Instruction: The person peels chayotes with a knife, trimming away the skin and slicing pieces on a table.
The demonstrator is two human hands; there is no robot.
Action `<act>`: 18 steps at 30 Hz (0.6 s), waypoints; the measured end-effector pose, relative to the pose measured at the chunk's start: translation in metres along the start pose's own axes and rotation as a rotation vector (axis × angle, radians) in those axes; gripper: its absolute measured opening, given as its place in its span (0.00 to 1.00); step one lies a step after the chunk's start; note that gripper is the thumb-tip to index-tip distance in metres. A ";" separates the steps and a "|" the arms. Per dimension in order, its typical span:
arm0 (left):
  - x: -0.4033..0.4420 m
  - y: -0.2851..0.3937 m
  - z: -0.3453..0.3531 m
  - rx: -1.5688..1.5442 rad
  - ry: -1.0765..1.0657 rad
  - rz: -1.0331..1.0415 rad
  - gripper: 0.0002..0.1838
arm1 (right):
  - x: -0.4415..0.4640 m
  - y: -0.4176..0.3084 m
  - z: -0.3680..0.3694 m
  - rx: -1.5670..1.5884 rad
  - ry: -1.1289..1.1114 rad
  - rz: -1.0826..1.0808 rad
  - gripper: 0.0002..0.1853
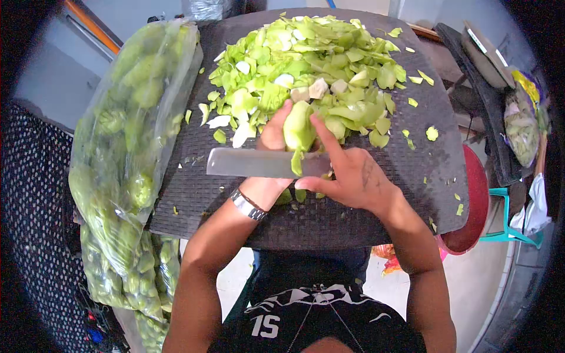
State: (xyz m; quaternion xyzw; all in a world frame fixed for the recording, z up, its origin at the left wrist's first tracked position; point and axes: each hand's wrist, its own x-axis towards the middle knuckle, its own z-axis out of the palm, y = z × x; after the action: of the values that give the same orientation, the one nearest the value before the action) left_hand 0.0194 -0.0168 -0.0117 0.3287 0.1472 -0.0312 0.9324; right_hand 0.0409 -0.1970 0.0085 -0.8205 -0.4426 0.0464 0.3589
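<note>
A pale green chayote (299, 126) is held upright in my left hand (272, 138), which wears a metal watch at the wrist. My right hand (353, 176) grips a wide-bladed knife (253, 163), its blade pointing left across the lower end of the chayote. The index finger of that hand stretches up along the chayote's right side. A strip of peel (297, 163) hangs at the blade. Just beyond both hands lies a large heap of green peelings (329, 65). The knife's handle is hidden in my right hand.
Clear plastic bags of chayotes (126, 135) stand along the left side of the dark woven table (194, 203). Loose peel scraps lie on the tabletop. At the right are a red basin (471, 206), a teal stool (507, 220) and a dark chair (471, 94) beside bagged items.
</note>
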 end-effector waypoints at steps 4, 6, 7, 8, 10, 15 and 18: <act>-0.003 0.000 0.006 0.044 0.055 0.032 0.21 | -0.001 -0.002 0.001 -0.059 -0.014 -0.007 0.57; -0.007 0.003 0.009 0.050 0.063 0.030 0.21 | 0.000 -0.001 0.001 -0.079 0.010 -0.050 0.55; -0.007 0.003 0.007 0.026 0.041 0.022 0.22 | 0.001 -0.002 0.001 -0.086 0.016 -0.069 0.53; -0.007 0.003 0.005 0.002 0.019 0.012 0.22 | 0.001 -0.002 0.000 -0.092 0.022 -0.088 0.52; -0.009 0.002 0.007 -0.015 -0.007 0.024 0.24 | 0.001 -0.004 -0.001 -0.120 0.014 -0.108 0.48; -0.017 0.000 0.010 -0.017 -0.033 0.090 0.23 | 0.002 0.002 -0.004 -0.132 -0.007 -0.089 0.40; -0.008 0.001 0.000 -0.020 -0.088 0.048 0.21 | 0.003 -0.003 -0.011 -0.076 -0.049 -0.037 0.39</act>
State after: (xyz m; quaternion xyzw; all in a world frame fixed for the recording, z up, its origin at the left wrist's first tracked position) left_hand 0.0117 -0.0162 -0.0085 0.3212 0.0985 -0.0218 0.9416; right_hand 0.0452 -0.1997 0.0191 -0.8239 -0.4676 0.0428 0.3174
